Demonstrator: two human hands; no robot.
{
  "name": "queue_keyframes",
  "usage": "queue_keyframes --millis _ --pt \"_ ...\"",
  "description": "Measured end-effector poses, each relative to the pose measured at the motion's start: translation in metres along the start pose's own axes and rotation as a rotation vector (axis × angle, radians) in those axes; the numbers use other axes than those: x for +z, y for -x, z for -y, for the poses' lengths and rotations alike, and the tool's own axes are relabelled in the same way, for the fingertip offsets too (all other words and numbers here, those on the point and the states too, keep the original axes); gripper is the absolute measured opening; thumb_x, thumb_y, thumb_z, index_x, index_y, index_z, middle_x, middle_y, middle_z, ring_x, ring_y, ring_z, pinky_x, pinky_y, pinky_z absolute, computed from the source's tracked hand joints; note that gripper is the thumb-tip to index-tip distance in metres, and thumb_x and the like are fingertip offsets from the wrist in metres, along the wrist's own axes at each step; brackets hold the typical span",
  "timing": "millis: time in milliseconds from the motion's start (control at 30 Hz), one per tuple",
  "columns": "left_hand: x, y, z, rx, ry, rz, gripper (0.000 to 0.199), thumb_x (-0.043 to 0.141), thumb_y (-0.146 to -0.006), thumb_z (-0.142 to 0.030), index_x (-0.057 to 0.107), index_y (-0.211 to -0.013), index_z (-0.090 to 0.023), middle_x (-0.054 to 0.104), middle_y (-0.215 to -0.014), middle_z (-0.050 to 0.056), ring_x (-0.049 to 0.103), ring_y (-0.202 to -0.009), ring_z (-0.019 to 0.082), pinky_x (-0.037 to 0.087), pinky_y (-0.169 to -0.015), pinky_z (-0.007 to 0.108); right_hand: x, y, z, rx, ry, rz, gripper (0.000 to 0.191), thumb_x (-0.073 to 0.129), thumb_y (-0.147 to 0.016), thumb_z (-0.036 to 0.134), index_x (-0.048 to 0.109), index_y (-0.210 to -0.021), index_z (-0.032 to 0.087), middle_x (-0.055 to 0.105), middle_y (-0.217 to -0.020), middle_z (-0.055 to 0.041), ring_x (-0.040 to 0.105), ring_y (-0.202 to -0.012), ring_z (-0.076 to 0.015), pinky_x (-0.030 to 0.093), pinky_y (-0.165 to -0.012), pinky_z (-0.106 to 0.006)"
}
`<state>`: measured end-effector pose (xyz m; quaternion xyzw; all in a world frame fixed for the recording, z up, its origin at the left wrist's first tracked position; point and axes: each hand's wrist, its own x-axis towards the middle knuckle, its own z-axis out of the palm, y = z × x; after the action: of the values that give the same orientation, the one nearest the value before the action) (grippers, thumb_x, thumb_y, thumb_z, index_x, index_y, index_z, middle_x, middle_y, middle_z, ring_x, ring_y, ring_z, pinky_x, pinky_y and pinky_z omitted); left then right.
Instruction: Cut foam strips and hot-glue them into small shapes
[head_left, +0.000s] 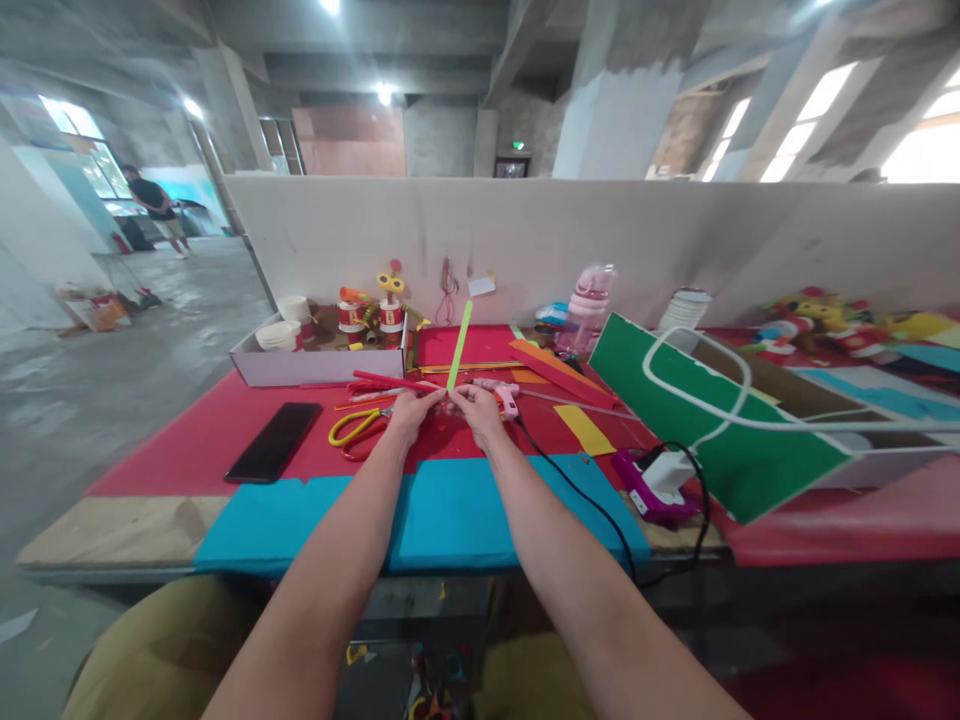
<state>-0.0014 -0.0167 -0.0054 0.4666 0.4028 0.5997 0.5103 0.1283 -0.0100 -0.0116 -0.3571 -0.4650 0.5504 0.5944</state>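
Note:
A narrow lime-green paper strip stands up, slightly tilted, from between my fingertips. My left hand is closed, its thumb and fingers pinching at the strip's lower end. From the other side my right hand pinches the same end, and the two hands nearly touch. Beside my left hand lie scissors with yellow and red handles. Several red strips reach out behind that hand; whether it touches them I cannot tell. A pink and white glue gun rests just behind my right hand, its black cord running toward me.
A black phone lies left on red paper. Behind it, a white box holds paper cups and toy figures. Blue paper covers the front edge. At right are a purple power strip, a green board and a pink bottle.

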Motion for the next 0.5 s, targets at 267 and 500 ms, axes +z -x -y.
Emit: queue_keyframes --millis 267,500 --pt "0.0 0.0004 -0.0022 -0.012 0.065 -0.013 0.034 0.078 -0.061 -0.042 0.061 -0.068 -0.013 0.057 -0.052 -0.001 0.049 -0.044 0.009 0.04 -0.046 0.022 0.0017 -0.0023 -0.003 -0.01 -0.094 -0.066 0.028 0.078 -0.058 0.037 0.061 -0.068 0.017 0.062 -0.055 0.0033 0.061 -0.054 -0.0132 0.054 -0.06 -0.029" --pt "0.0019 0.003 -0.0066 -0.014 0.07 0.094 0.036 0.078 -0.06 -0.041 0.067 -0.079 -0.012 0.059 -0.06 0.0 0.051 -0.049 0.008 0.039 -0.048 0.022 0.0033 -0.0003 0.0037 0.036 -0.162 -0.064 0.025 0.077 -0.063 0.03 0.055 -0.069 0.019 0.066 -0.059 0.0021 0.065 -0.056 -0.0137 0.057 -0.061 -0.029"
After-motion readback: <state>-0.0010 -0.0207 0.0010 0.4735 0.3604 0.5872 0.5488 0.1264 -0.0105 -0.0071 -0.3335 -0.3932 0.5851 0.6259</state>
